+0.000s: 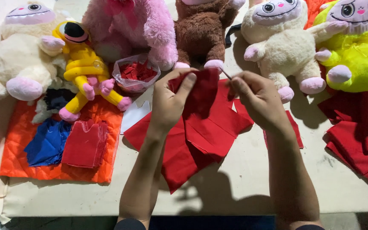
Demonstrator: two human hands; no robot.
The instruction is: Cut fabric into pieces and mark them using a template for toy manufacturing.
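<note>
Hands meet at frame centre: left hand (171, 100) pinches a small red felt piece (201, 91) upright for stitching; right hand (254, 100) grips a thin needle (226, 74) at its edge; red fabric sheets (201, 136) underlie on the tabletop (243, 187).

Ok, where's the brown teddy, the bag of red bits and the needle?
brown plush toy (201, 32), head view, on its belly.
clear bag of red pieces (135, 73), head view, on its middle.
needle (226, 74), head view, on its shaft by the right hand (258, 100) fingertips.
</note>
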